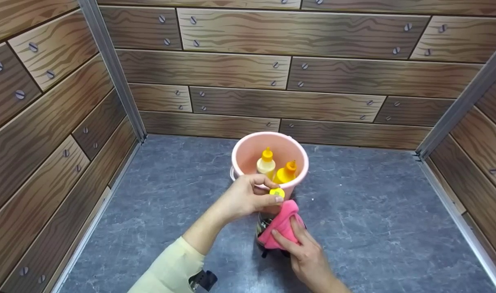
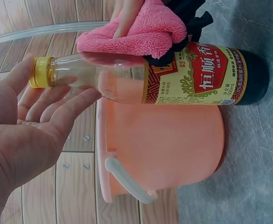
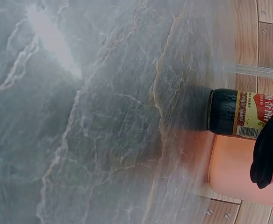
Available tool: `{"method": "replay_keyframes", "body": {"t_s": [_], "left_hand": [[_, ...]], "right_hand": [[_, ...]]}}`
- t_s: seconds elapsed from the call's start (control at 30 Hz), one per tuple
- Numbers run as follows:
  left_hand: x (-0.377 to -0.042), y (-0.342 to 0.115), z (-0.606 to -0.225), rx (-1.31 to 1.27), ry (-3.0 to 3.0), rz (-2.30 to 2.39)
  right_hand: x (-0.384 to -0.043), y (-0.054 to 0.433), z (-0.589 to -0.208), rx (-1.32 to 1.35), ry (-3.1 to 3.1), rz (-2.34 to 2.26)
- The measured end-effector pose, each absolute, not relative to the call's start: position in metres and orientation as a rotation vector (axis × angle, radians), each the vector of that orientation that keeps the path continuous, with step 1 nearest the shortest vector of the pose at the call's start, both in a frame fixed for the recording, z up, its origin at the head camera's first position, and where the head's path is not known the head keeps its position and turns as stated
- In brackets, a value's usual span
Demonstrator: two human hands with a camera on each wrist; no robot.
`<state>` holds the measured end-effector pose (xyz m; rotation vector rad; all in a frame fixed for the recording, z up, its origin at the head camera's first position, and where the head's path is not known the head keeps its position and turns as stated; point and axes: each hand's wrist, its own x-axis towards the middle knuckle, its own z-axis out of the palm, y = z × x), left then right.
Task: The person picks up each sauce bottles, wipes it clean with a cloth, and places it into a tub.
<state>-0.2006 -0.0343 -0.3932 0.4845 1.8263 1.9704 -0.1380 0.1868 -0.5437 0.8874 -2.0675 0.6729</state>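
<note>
In the head view my left hand (image 1: 244, 197) pinches the yellow cap (image 1: 277, 192) of a vinegar bottle between thumb and fingers. The bottle (image 2: 211, 77) is clear at the neck, dark at the base, with a red and yellow label; it stands upright on the grey surface. My right hand (image 1: 311, 258) grips a folded pink cloth (image 1: 282, 228) and holds it against the bottle's upper side. Black fabric (image 3: 267, 149) hangs below the cloth. From the head view, cloth and hand hide much of the bottle.
Right behind the bottle stands a pink bucket (image 1: 240, 150) with a white handle (image 2: 127, 179). Inside it are a pale squeeze bottle (image 1: 266, 165) and a yellow squeeze bottle (image 1: 286, 174), both with orange tops. Wood-patterned walls (image 1: 231, 69) with metal corner strips enclose the marbled surface (image 1: 374, 211).
</note>
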Motion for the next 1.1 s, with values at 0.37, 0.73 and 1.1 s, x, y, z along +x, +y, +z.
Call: {"method": "replay_keyframes", "body": {"t_s": [0.37, 0.73, 1.1], "left_hand": [[-0.201, -0.034, -0.392, 0.474, 1.840, 1.960], [-0.200, -0.033, -0.392, 0.449, 1.849, 1.958], [-0.200, -0.033, -0.391, 0.473, 1.872, 1.948]], "right_hand": [[-0.140, 0.188, -0.554, 0.894, -2.024, 0.678], [-0.141, 0.190, -0.566, 0.893, -2.017, 0.680], [-0.140, 0.192, -0.575, 0.886, -2.051, 0.679]]}}
